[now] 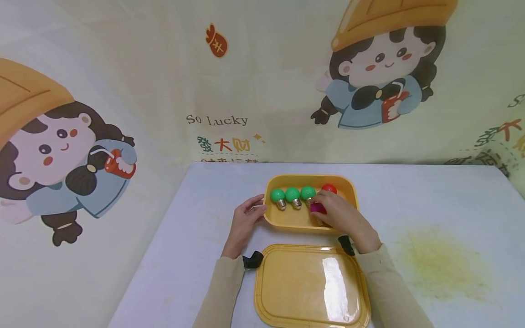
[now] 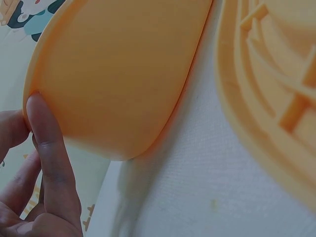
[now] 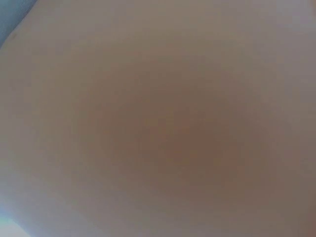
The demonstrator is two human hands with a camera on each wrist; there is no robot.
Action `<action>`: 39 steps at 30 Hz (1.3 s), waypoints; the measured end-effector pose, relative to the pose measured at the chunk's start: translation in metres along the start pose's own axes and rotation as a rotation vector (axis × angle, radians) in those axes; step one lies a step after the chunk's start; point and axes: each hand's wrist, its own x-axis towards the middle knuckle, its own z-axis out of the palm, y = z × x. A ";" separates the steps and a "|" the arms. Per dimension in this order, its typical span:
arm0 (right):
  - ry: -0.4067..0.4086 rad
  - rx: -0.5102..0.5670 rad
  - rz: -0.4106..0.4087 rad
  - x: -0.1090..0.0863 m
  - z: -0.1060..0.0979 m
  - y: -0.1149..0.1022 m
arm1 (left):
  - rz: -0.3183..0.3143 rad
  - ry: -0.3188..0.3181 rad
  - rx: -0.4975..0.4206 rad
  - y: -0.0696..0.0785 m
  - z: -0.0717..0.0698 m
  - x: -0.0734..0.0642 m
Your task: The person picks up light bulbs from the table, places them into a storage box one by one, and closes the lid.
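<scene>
A yellow plastic box (image 1: 301, 227) stands on the table. Along its left half lie three bulbs with metal screw bases: a green bulb (image 1: 277, 196), a second green bulb (image 1: 292, 195) and a third green bulb (image 1: 307, 192). My left hand (image 1: 244, 223) pinches the left end of the box; in the left wrist view its thumb (image 2: 47, 133) lies against the yellow wall near the edge. Inside the box, my right hand (image 1: 344, 216) holds a magenta bulb (image 1: 317, 208), mostly covered by the fingers. Behind that hand shows a red bulb (image 1: 329, 187). The right wrist view is only a close blur.
A flat yellow lid (image 1: 295, 287) lies in front of the box, between the forearms, with ribs showing in the left wrist view. A yellowish stain (image 1: 443, 259) marks the white table (image 1: 176, 273) on the right. A printed cloth (image 1: 266, 68) hangs behind.
</scene>
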 end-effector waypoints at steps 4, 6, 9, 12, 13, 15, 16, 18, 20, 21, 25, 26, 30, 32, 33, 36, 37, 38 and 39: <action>0.012 0.006 -0.011 0.000 -0.001 0.000 | -0.001 0.008 0.009 0.001 0.001 0.000; 0.013 0.006 -0.013 0.000 -0.002 0.000 | -0.003 0.010 0.010 0.001 0.002 0.000; 0.015 -0.002 -0.014 0.000 -0.003 -0.001 | -0.004 0.007 0.008 0.002 0.002 -0.001; 0.021 -0.011 -0.021 -0.001 -0.005 -0.002 | -0.003 0.010 0.007 0.002 0.002 -0.001; 0.024 -0.015 -0.021 -0.002 -0.006 -0.002 | -0.004 0.013 0.009 0.002 0.002 -0.001; 0.029 -0.020 -0.023 -0.002 -0.007 -0.002 | -0.003 0.016 0.009 0.003 0.002 -0.001; 0.029 -0.019 -0.024 -0.002 -0.007 -0.002 | -0.003 0.018 0.007 0.003 0.002 -0.001; 0.029 -0.010 -0.023 -0.003 -0.009 -0.002 | 0.000 0.016 0.004 0.003 0.002 -0.002; 0.025 0.000 -0.010 -0.004 -0.011 -0.002 | 0.003 0.012 0.003 0.003 0.001 -0.002; 0.022 0.006 -0.005 -0.004 -0.012 -0.002 | 0.006 0.008 0.009 0.004 0.001 -0.002; 0.016 0.030 0.003 -0.007 -0.017 -0.001 | 0.005 0.003 0.033 0.006 0.000 -0.003; 0.016 0.036 0.000 -0.008 -0.018 -0.002 | 0.002 0.002 0.042 0.007 0.000 -0.003; 0.028 0.052 -0.020 -0.012 -0.022 -0.004 | -0.004 -0.006 0.058 0.010 -0.001 -0.004; 0.037 0.062 -0.026 -0.014 -0.024 -0.005 | -0.007 -0.007 0.060 0.012 -0.002 -0.004; 0.039 0.066 -0.026 -0.015 -0.025 -0.006 | -0.008 -0.007 0.060 0.013 -0.003 -0.004; 0.038 0.077 -0.007 -0.019 -0.028 -0.007 | -0.014 -0.007 0.065 0.017 -0.004 -0.007; 0.036 0.079 0.002 -0.020 -0.029 -0.007 | -0.017 -0.005 0.070 0.019 -0.005 -0.008; 0.032 0.081 0.015 -0.021 -0.029 -0.007 | -0.018 -0.005 0.074 0.020 -0.005 -0.009; 0.026 0.088 0.028 -0.023 -0.030 -0.007 | -0.021 -0.005 0.079 0.021 -0.006 -0.010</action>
